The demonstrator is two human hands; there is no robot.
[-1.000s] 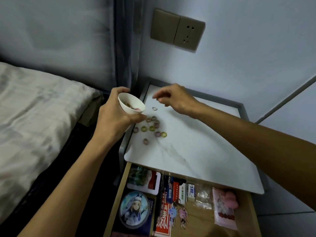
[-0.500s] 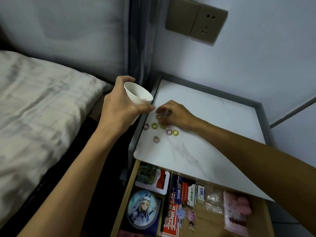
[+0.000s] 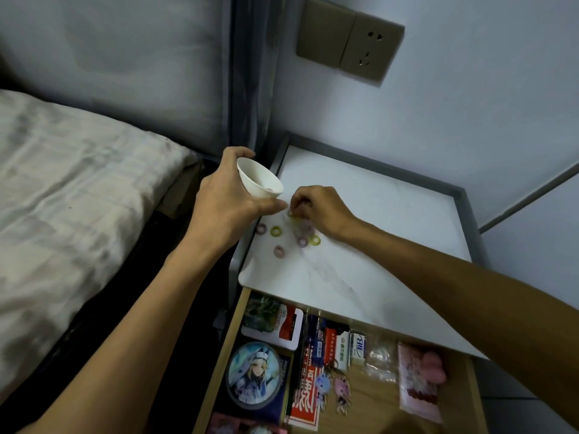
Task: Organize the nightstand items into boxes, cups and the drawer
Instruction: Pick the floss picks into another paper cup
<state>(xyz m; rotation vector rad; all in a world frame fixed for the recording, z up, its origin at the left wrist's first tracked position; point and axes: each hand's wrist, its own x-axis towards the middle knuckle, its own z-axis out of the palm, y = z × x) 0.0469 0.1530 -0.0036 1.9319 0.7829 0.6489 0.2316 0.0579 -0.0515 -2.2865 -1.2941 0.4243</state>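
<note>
Bedding (image 3: 78,198) fills the left side, with a dark gap between it and the nightstand. Over that gap, just off the left edge of the nightstand top (image 3: 391,245), the left hand (image 3: 225,205) grips a white cup (image 3: 258,183), fingers wrapped round its wall. The cup is tilted, its mouth facing right, and something small and pink lies inside.

Just right of the cup, near the top's left edge, small rings (image 3: 275,230) lie scattered, pink, green and purple, most apart from one another. The right hand (image 3: 316,208) hovers over the group's far side, fingers (image 3: 296,205) curled down and bunched close to the cup's lip. Blur hides whether they pinch a ring.

Right of that hand, white surface runs to a raised grey rim (image 3: 466,220) along the back and right edges. Below the front edge the drawer (image 3: 219,355) stands open, holding cards and packets.
</note>
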